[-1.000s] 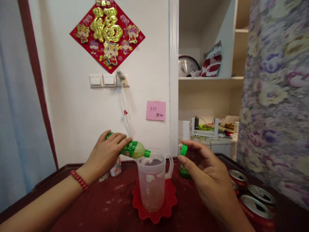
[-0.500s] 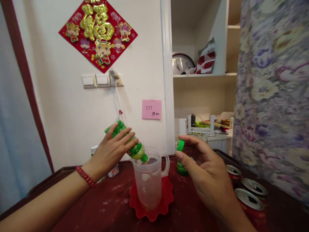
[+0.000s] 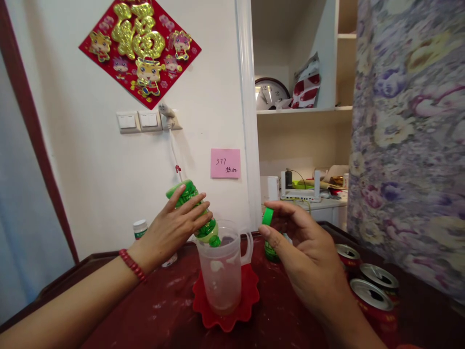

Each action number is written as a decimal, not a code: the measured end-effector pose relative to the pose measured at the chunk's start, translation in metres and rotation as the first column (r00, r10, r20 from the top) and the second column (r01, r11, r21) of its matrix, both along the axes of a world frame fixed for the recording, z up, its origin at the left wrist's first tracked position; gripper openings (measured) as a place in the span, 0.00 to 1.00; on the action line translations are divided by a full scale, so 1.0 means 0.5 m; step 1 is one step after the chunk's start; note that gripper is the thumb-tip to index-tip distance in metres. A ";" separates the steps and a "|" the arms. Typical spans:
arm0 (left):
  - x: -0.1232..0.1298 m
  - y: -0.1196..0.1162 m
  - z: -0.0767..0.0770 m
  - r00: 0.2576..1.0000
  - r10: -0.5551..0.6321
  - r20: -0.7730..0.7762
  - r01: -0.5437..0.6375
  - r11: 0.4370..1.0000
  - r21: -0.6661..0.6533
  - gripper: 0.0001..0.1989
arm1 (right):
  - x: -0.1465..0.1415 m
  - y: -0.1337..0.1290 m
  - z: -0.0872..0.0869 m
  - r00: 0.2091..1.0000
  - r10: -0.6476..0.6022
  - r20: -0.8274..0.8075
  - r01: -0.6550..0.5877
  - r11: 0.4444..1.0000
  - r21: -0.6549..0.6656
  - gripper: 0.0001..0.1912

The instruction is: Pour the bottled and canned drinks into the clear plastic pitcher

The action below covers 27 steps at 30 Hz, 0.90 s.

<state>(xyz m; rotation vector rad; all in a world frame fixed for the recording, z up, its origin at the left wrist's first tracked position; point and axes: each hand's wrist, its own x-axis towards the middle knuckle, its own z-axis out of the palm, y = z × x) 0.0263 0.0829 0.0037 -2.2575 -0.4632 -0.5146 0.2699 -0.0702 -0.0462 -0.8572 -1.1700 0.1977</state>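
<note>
Our left hand (image 3: 173, 227) grips the green plastic bottle (image 3: 208, 230) neck-down at the mouth of the translucent plastic pitcher (image 3: 221, 278), our right hand (image 3: 304, 238) pinches a round green cap (image 3: 268, 216) right of it, and we judge this pouring, calling for steady tilt.

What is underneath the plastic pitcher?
A red, wavy-edged plate lies under the pitcher, on the dark red table. The plate's middle can't be seen because the pitcher's base covers it.

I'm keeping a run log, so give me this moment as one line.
left hand: holds tilted bottle, neck at jug opening | right hand: holds green cap | jug: upright on red plate
</note>
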 end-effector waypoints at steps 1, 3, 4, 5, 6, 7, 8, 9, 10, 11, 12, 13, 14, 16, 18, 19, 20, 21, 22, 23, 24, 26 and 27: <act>0.002 -0.001 0.000 1.000 0.004 -0.011 -0.004 1.000 -0.014 0.27 | 0.000 0.000 0.000 1.000 -0.001 0.002 0.001 1.000 0.003 0.17; 0.007 -0.001 -0.001 0.999 0.020 -0.037 -0.021 0.999 -0.033 0.28 | -0.001 0.000 0.000 1.000 -0.006 0.003 0.006 1.000 0.006 0.17; 0.009 -0.001 -0.001 0.999 0.024 -0.047 -0.026 0.999 -0.045 0.28 | -0.001 0.001 0.000 1.000 -0.008 0.001 0.008 1.000 0.006 0.17; 0.011 0.000 0.000 0.998 0.021 -0.051 -0.024 0.998 -0.058 0.28 | 0.000 0.001 0.000 1.000 -0.009 0.001 0.009 1.000 0.006 0.17; 0.013 0.000 0.001 0.999 0.015 -0.044 -0.018 0.997 -0.069 0.29 | 0.000 0.001 0.000 1.000 -0.008 0.001 0.008 1.000 0.005 0.17; 0.014 0.001 0.003 1.000 0.007 -0.024 -0.009 0.997 -0.070 0.29 | 0.000 0.001 0.000 1.000 -0.007 0.001 0.007 1.000 0.002 0.16; 0.014 0.002 0.006 1.000 0.004 0.006 -0.003 0.998 -0.059 0.29 | 0.001 0.001 0.000 1.000 -0.006 -0.001 0.006 1.000 0.001 0.16; 0.014 0.002 0.009 0.999 0.011 0.036 -0.010 0.999 -0.037 0.29 | 0.001 0.000 0.000 1.000 -0.004 -0.002 0.004 1.000 -0.003 0.16; 0.013 0.002 0.013 0.998 0.029 0.060 -0.029 1.000 -0.010 0.29 | 0.001 0.000 0.000 1.000 -0.003 -0.004 0.003 1.000 -0.007 0.16; 0.012 0.001 0.017 0.996 0.056 0.072 -0.058 0.998 0.016 0.29 | 0.000 -0.001 0.001 1.000 -0.001 -0.008 0.001 1.000 -0.010 0.16; 0.010 0.001 0.022 0.993 0.089 0.076 -0.092 0.995 0.036 0.29 | -0.001 -0.002 0.001 1.000 0.002 -0.014 -0.002 1.000 -0.012 0.16; 0.007 0.000 0.025 0.990 0.123 0.073 -0.127 0.991 0.047 0.30 | -0.002 -0.002 0.002 1.000 0.007 -0.022 -0.007 1.000 -0.013 0.16; 0.004 0.000 0.028 0.985 0.156 0.071 -0.160 0.986 0.048 0.30 | -0.004 -0.003 0.003 0.999 0.017 -0.032 -0.017 1.000 -0.013 0.16; -0.006 0.001 0.030 0.976 0.203 0.078 -0.205 0.979 0.015 0.29 | -0.007 -0.003 0.004 0.997 0.048 -0.055 -0.048 0.999 -0.013 0.17; -0.017 0.006 0.027 0.970 0.224 0.100 -0.218 0.974 -0.063 0.28 | -0.009 -0.002 0.005 0.995 0.079 -0.068 -0.081 0.997 -0.015 0.17; -0.024 0.009 0.025 0.966 0.230 0.122 -0.217 0.970 -0.112 0.27 | -0.009 0.000 0.006 0.994 0.084 -0.070 -0.085 0.996 -0.015 0.17; -0.031 0.012 0.023 0.960 0.238 0.149 -0.214 0.964 -0.161 0.26 | -0.009 0.003 0.005 0.994 0.083 -0.070 -0.084 0.996 -0.017 0.18; -0.037 0.015 0.020 0.951 0.249 0.181 -0.211 0.955 -0.207 0.26 | -0.009 0.007 0.004 0.995 0.076 -0.069 -0.078 0.997 -0.018 0.18; -0.044 0.017 0.019 0.942 0.261 0.211 -0.205 0.946 -0.252 0.26 | -0.008 0.012 0.003 0.995 0.071 -0.067 -0.072 0.997 -0.021 0.18; -0.050 0.017 0.017 0.935 0.266 0.234 -0.192 0.936 -0.296 0.26 | -0.007 0.018 0.000 0.996 0.065 -0.067 -0.067 0.997 -0.026 0.19; -0.056 0.016 0.016 0.933 0.261 0.247 -0.169 0.925 -0.340 0.27 | -0.006 0.026 -0.004 0.996 0.064 -0.068 -0.067 0.997 -0.036 0.19; -0.064 0.007 0.012 0.938 0.226 0.264 -0.100 0.902 -0.420 0.28 | -0.005 0.041 -0.014 0.995 0.070 -0.073 -0.075 0.995 -0.067 0.21; -0.067 0.000 0.010 0.940 0.204 0.272 -0.062 0.889 -0.454 0.28 | -0.005 0.050 -0.020 0.994 0.073 -0.076 -0.079 0.993 -0.084 0.22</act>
